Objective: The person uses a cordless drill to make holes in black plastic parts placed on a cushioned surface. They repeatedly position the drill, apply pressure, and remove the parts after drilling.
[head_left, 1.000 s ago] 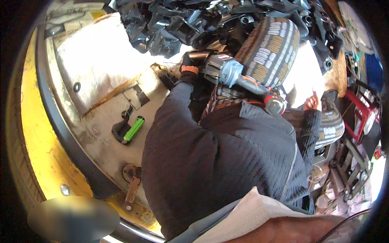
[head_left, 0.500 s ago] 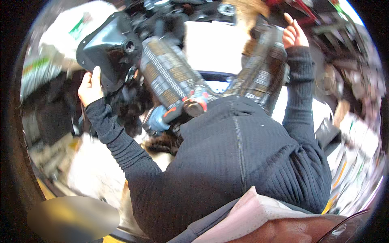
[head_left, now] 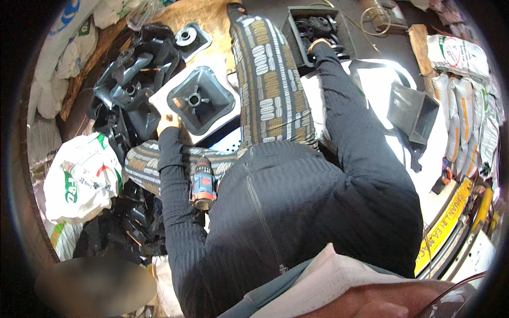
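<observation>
A dark grey plastic housing [head_left: 205, 114], square-flanged with a round socket in its middle, lies flat on a white pad [head_left: 157, 99] between my legs. My left hand [head_left: 168, 123] is just off the housing's lower left side, at the pad's edge. Its fingers look curled, and what they grip, if anything, is hidden. My right arm stretches far forward, and my right hand [head_left: 320, 45] is over a grey bin [head_left: 346, 33]. Black round plastic parts [head_left: 318, 26] fill that bin. The right fingers are mostly hidden among them. A blue cordless drill [head_left: 203, 183] sits by my left forearm.
More dark housings [head_left: 124, 90] are piled at the left. One with a pale ring [head_left: 192, 38] rests on brown cardboard [head_left: 218, 16]. A white sack [head_left: 82, 177] lies nearer on the left. To the right are a grey box [head_left: 413, 112], stacked bags [head_left: 458, 119] and a yellow strip [head_left: 444, 222].
The housing that was beside my left hand now lies on the pad. My right hand has gone from raised and empty to the bin. The whole view has turned.
</observation>
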Demonstrator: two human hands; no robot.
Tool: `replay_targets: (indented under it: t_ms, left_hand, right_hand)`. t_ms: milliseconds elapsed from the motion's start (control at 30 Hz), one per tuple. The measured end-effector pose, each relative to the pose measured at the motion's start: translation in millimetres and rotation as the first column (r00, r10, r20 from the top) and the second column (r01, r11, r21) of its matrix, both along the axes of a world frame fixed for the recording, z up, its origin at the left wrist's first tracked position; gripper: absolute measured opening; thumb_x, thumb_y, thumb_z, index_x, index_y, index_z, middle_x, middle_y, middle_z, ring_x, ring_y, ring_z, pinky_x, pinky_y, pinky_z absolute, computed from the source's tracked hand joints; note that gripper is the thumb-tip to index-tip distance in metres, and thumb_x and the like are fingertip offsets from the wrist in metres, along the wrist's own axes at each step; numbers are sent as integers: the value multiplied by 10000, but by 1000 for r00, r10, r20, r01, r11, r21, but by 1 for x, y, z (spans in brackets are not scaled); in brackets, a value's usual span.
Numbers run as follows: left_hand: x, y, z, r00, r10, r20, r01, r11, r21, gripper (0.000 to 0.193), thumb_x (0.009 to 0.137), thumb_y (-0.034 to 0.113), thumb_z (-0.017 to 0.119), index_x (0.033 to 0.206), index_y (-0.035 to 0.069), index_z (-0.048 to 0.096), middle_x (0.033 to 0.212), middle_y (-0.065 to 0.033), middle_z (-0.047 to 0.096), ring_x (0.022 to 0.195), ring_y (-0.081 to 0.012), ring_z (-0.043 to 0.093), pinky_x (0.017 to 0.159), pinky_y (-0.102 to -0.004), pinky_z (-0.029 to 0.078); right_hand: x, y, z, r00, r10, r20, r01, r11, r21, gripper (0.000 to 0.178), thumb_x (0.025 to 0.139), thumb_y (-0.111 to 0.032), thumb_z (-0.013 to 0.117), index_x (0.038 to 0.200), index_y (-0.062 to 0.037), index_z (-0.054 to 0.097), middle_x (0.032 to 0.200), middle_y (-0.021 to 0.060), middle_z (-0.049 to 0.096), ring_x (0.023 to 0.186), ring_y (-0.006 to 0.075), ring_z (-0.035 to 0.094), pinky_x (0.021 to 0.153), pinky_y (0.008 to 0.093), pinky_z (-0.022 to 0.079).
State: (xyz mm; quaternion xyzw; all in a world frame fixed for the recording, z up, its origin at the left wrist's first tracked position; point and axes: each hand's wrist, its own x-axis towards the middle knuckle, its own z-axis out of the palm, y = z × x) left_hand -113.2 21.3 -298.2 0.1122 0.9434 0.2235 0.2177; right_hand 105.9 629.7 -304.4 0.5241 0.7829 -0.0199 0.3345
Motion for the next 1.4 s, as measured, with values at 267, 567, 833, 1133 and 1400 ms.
replay_targets:
  t_ms: [267, 567, 833, 1133, 1400]
  left_hand:
    - [7, -8, 58, 974, 88, -211, -54, 985, 162, 457, 738, 387, 662, 1104, 123, 595, 714, -100, 623, 627, -224, 608, 633, -336, 489]
    - [76, -60, 175, 963, -114, 243, 30, 946, 324, 321, 808, 236, 614, 1101, 105, 591, 642, -33, 563, 579, -105, 527, 560, -265, 443]
    - [183, -119, 229, 917, -399, 26, 379, 889, 257, 671, 650, 175, 656, 1271, 49, 437, 1107, -169, 535, 1013, -337, 521, 887, -395, 418]
    - [178, -67, 226, 980, -131, 152, 139, 989, -44, 880, 586, 330, 796, 1341, 161, 378, 1076, -122, 538, 946, -314, 595, 789, -379, 493]
    - [132, -69, 281, 860, -392, -326, 451, 884, 127, 378, 674, 121, 753, 1018, 39, 621, 954, -100, 657, 870, -226, 647, 771, -341, 510]
  right_hand:
    - [-24, -25, 47, 988, -21, -152, 46, 986, 159, 325, 764, -302, 615, 1041, -141, 670, 1153, 89, 607, 1043, 273, 591, 925, 420, 428]
    - [-105, -159, 239, 130, -213, -968, -595, 765, -248, 381, 801, -345, 655, 1089, -97, 632, 861, 27, 636, 747, 87, 565, 673, 231, 457]
    - [-158, -338, 77, 665, -157, -730, -581, 505, -638, 439, 735, -434, 698, 1057, -138, 664, 998, 68, 647, 773, 186, 602, 676, 302, 473]
    - [-170, -348, 91, 740, 67, -669, -593, 535, -602, 415, 716, -551, 682, 873, -167, 708, 487, -26, 401, 385, 93, 321, 378, 262, 230]
    - [-132, -333, 109, 548, -826, 133, -448, -424, -787, 412, 873, -296, 527, 1154, 5, 530, 1030, 115, 574, 872, 208, 569, 675, 300, 488]
